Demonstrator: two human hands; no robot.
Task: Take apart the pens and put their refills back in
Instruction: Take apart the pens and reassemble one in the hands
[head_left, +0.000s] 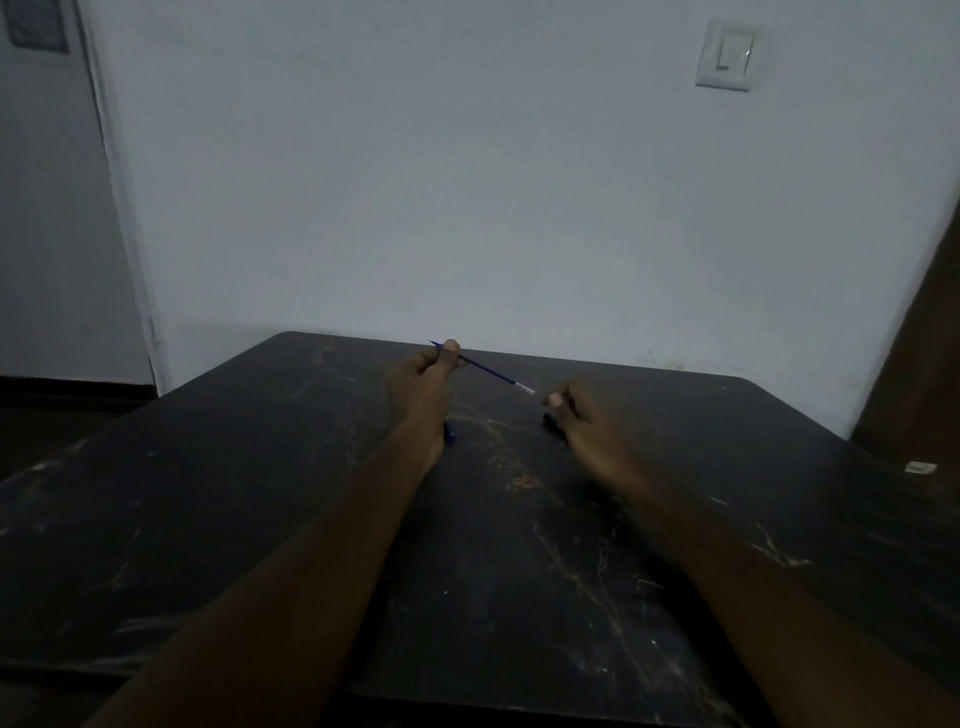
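Above a dark, scratched table (260, 493) against a pale wall (467, 182): the left hand (423, 374), at 12 o'clock, pinches one blue refill (491, 371) between thumb and curled fingers, its white end pointing to 4 o'clock. One blue pen part (451, 432) lies beneath that wrist. The right hand (576, 415) curls round one dark pen barrel (549, 420). One light switch (730, 54) at 1 o'clock.
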